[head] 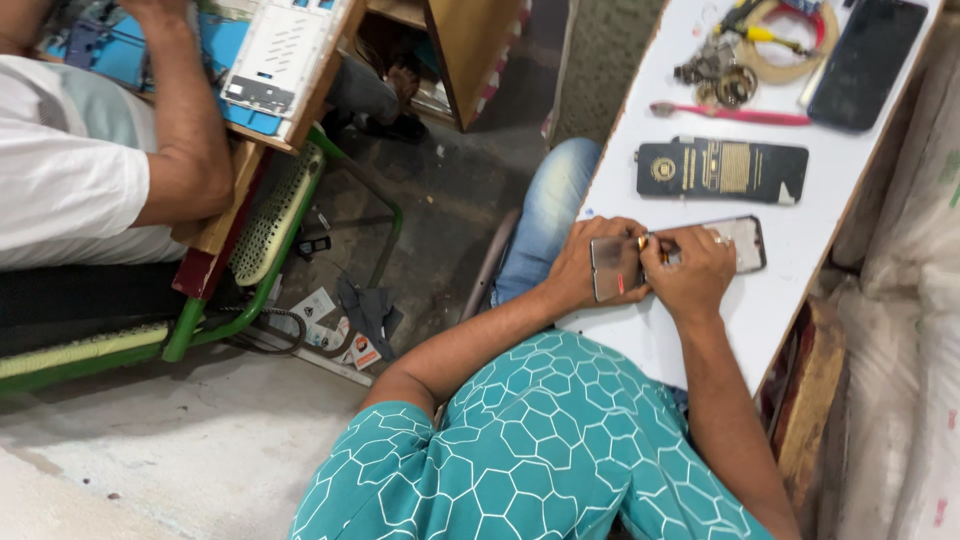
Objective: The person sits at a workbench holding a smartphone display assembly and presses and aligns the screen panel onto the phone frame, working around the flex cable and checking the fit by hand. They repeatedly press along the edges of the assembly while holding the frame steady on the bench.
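We find our left hand clamped over the near end of a flat phone panel that lies on the white worktop, thumb and fingers pinning it, apparently so it cannot slide. Our right hand is closed around a small tool at the panel's upper edge; the tool is mostly hidden by the fingers and we cannot tell its kind. The grip sits close to the tip, which suits fine work at a seam. The panel's far end projects past the right hand and lies flat on the top.

Just beyond the panel lies a black phone back cover with gold parts, inner face up. Further off lie a pink-handled tool, a clutter of small metal parts, yellow-handled pliers over a ring of tape, and a dark phone, all within reach yet apart from the panel.

At the left, another person's arm rests on a separate bench beside a white frame.
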### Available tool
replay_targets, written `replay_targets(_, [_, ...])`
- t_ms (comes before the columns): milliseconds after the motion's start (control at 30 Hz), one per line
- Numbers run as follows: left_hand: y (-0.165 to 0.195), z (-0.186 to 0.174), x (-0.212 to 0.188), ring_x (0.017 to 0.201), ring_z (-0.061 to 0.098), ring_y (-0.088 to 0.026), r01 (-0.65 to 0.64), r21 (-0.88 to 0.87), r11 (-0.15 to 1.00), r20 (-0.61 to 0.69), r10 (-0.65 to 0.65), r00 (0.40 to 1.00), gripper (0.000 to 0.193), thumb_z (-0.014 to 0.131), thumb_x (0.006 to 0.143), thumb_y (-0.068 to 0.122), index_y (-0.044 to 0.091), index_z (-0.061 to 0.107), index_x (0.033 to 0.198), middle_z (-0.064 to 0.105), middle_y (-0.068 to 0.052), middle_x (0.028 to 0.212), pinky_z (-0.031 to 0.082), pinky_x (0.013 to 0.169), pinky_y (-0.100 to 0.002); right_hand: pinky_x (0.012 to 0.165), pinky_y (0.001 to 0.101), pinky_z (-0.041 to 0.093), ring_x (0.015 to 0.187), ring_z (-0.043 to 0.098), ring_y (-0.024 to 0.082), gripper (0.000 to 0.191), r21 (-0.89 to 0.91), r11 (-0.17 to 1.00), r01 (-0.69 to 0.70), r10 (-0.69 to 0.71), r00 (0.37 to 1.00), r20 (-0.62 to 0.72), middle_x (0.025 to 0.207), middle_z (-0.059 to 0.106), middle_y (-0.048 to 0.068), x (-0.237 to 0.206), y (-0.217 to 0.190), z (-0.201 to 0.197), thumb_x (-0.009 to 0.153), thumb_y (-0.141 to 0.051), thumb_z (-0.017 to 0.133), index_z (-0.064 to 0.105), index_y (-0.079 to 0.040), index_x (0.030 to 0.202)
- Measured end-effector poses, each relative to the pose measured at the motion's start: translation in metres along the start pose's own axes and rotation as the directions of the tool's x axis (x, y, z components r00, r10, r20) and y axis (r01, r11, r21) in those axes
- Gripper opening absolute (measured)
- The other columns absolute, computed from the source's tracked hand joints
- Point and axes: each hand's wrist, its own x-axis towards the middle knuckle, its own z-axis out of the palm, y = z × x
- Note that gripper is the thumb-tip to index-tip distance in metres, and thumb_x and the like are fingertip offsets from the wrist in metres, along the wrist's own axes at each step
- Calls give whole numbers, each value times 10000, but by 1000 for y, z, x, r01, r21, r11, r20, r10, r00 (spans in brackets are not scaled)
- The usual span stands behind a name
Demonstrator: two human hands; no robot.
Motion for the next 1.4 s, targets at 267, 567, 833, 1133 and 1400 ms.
replay_targets(267, [2,8,3,1095,528,-241,17,9,1000,126,-18,992,433,842,747,454,129,723,1007,554,-34,1274,393,968,-427,831,410,419,835,629,217,115,-107,990,-90,83,994,-73,834,670,-9,-10,20,-8,847,-119,820,706,-133,857])
replay_targets(567, [6,3,8,1070,504,-245,-23,-5,1000,97,23,995,437,876,749,448,120,725,996,550,-39,1264,383,979,-422,829,394,419,818,619,196,132,-81,992,-99,93,993,-78,827,666,-22,-2,22,-18,850,-92,821,692,-120,864])
replay_targets(833, [1,7,7,1096,535,-233,-40,-26,999,24,41,999,539,873,761,416,109,623,1128,568,-36,1264,390,1007,-406,841,397,416,824,603,229,119,-11,999,36,-36,999,7,836,653,5,-3,10,-9,866,-102,812,695,-127,866])
replay_targets(1133, [4,6,9,1047,529,-215,54,-82,995,89,-47,995,706,891,766,449,64,573,1265,557,-22,1192,384,994,-401,830,378,423,775,605,177,125,-50,992,-120,116,990,-73,798,664,-25,-3,28,-19,861,-77,822,702,-115,862])
replay_targets(1400, [4,5,6,1067,525,-215,37,-81,996,70,-32,997,687,882,778,448,72,583,1268,555,-19,1203,384,1005,-398,774,339,415,738,582,157,122,29,997,-76,76,997,-27,806,653,-30,-5,24,-18,867,-72,822,709,-114,887])
